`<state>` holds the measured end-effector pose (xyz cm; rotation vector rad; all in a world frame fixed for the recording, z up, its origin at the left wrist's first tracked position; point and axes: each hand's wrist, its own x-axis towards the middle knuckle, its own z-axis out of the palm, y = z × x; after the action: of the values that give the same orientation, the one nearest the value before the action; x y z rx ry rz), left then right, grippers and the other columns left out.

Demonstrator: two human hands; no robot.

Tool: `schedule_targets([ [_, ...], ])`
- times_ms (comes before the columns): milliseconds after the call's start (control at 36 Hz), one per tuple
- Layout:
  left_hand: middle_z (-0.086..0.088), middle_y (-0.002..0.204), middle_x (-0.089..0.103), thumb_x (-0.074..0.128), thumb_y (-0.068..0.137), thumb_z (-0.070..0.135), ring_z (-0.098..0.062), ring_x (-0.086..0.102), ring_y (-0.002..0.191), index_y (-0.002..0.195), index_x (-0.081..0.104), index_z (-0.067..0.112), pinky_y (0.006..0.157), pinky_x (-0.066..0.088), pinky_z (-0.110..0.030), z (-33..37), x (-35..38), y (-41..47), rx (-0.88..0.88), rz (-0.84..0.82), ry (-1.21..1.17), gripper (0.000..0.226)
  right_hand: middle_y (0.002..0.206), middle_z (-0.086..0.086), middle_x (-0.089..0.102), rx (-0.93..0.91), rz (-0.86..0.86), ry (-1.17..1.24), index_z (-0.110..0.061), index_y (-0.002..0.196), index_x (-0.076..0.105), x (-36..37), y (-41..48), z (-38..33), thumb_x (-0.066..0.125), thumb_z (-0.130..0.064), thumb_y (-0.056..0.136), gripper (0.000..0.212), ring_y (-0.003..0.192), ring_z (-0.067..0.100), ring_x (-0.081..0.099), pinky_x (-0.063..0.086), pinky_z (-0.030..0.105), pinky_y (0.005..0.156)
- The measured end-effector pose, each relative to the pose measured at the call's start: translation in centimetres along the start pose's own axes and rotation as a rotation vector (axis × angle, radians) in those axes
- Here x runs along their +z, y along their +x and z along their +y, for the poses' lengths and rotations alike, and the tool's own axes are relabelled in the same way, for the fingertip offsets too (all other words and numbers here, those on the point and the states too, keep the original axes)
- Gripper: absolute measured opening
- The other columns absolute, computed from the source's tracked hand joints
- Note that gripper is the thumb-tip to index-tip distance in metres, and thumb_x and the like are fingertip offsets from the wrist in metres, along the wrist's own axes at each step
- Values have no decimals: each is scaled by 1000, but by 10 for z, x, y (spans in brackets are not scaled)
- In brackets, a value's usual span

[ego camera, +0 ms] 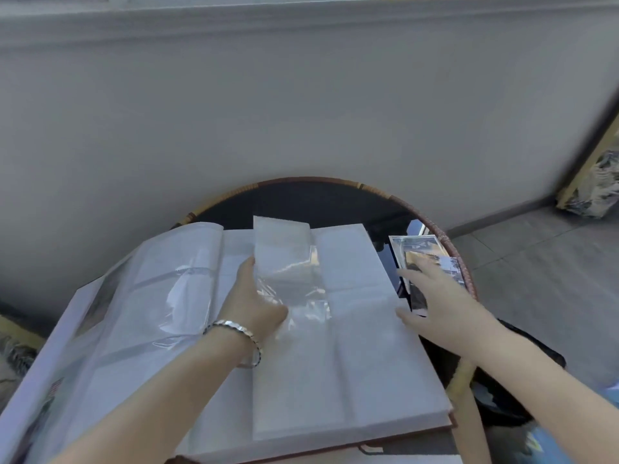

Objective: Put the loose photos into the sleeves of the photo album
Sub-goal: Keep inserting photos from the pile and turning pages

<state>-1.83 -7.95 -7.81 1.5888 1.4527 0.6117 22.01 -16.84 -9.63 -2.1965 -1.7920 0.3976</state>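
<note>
The album (351, 346) lay open on the round counter (335, 195), under both hands. The left hand (254, 303), a bracelet (234, 333) on its wrist, pinched a clear sleeve (284, 259) between thumb and fingers, lifting it off the right page. The right hand (438, 303) was spread open, its fingers resting on the photos (418, 249) stacked just right of the album; whether it gripped one could not be told. A wall (301, 112) stood beyond the hands.
</note>
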Motion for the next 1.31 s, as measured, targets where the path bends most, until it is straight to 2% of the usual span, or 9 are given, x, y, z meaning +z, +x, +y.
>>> schedule_targets([
  [194,-2,144,17,57,86,11,-6,46,98,144,26,28,70,39,-6,-5,7,-4,29,-32,318,68,156,7,6,128,-416,-380,-17,150,-3,-8,7,35,55,-31,85,88,144,24,7,11,34,117],
  [333,-4,155,-9,57,88,28,-21,-6,143,139,36,26,114,7,-29,0,16,-1,165,30,671,55,110,2,54,18,-211,-380,-13,118,49,-13,0,35,41,-19,90,30,101,18,53,41,26,77],
  [500,-1,145,36,49,94,33,-16,35,133,136,41,12,101,29,-23,13,37,19,191,-81,553,48,59,-9,40,50,141,-245,-22,93,58,-22,-5,41,44,-7,93,20,57,18,40,27,20,44],
  [639,-9,156,14,46,88,55,-21,14,143,142,29,13,114,20,-35,14,53,51,153,6,760,71,103,6,68,-30,667,251,-4,108,68,-23,-6,25,52,10,87,30,95,20,63,38,1,84],
  [750,-5,158,6,40,89,56,-21,2,145,146,20,16,117,7,-39,5,55,64,82,53,821,73,137,2,39,-100,608,426,-15,103,70,-11,-5,1,53,13,85,38,135,23,33,27,31,110],
  [889,-4,158,7,36,93,48,-19,2,145,146,23,14,116,3,-37,-1,48,67,88,92,802,64,120,8,49,-19,329,581,-14,92,73,14,-1,-20,52,10,87,32,123,27,44,30,-4,84],
  [1083,1,141,41,47,91,37,-18,30,136,131,43,17,111,20,-32,-2,37,64,157,170,676,45,104,-9,60,133,99,753,-18,110,67,19,11,-31,46,3,88,37,99,2,55,40,4,73],
  [1222,4,102,52,54,87,30,-21,43,122,94,53,17,99,26,-27,-1,34,59,201,212,563,15,92,-3,70,160,284,971,-28,92,66,11,24,-30,60,-2,87,27,73,-3,63,50,11,61],
  [1306,5,92,51,55,86,24,-18,42,120,79,51,16,96,24,-24,-2,32,59,212,201,487,11,108,8,66,251,330,1112,-30,121,51,5,33,-28,70,-3,79,54,96,15,64,50,21,58],
])
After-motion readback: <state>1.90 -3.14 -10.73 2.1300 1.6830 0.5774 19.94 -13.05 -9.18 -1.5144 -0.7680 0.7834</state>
